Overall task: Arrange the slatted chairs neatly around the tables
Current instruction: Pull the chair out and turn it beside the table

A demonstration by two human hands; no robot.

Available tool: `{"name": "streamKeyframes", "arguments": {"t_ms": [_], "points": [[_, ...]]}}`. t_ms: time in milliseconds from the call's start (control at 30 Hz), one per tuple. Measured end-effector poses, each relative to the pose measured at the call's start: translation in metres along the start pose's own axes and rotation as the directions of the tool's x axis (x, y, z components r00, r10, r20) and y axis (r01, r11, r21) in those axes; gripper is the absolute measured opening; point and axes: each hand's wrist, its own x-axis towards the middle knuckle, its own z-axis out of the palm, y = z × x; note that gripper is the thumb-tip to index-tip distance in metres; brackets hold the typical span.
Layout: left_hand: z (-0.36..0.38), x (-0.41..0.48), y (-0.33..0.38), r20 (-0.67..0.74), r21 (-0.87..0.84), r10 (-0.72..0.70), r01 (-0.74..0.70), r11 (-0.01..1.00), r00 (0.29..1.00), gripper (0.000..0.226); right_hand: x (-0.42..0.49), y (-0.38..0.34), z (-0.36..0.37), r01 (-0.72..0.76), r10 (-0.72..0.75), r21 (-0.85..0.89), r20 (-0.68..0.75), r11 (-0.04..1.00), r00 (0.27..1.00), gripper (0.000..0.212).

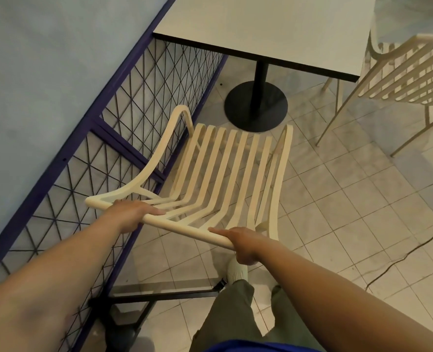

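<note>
Grip two-handed: left hand (pixel 131 214) and right hand (pixel 243 245) each wrapped round top back rail (pixel 185 228) of cream slatted plastic chair (pixel 225 168), spread wide, likely for steering. Chair faces white square pedestal table (pixel 273 29), not yet tucked under; purple-framed wire mesh fence (pixel 124 102) just beside on left.

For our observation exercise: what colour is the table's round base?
Black. The table's round base shows best in the head view.
</note>
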Motion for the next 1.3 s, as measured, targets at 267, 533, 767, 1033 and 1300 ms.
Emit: {"name": "streamKeyframes", "arguments": {"t_ms": [267,533,767,1033,1300], "points": [[-0.004,-0.004,-0.012,0.02,0.029,-0.009,0.009,1.0,1.0,0.076,0.007,-0.017,0.01,0.025,-0.024,0.029,-0.016,0.999,1.0,0.1],[-0.003,-0.005,-0.009,0.021,0.055,0.007,-0.008,0.998,1.0,0.082,0.001,-0.014,0.005,0.021,-0.021,0.029,-0.009,0.999,1.0,0.099],[-0.011,0.005,-0.018,0.018,0.032,-0.012,0.012,0.999,1.0,0.084,0.01,-0.018,-0.001,0.039,-0.038,0.017,-0.044,0.999,0.998,0.098],[-0.012,0.009,-0.02,0.007,0.063,-0.033,0.032,0.997,0.999,0.082,0.016,-0.018,-0.006,0.037,-0.036,0.027,-0.025,0.999,0.999,0.097],[-0.016,0.004,-0.021,0.063,0.02,0.023,-0.024,0.999,0.998,0.063,0.02,-0.015,-0.007,0.031,-0.031,0.055,0.008,0.998,0.999,0.088]]}}
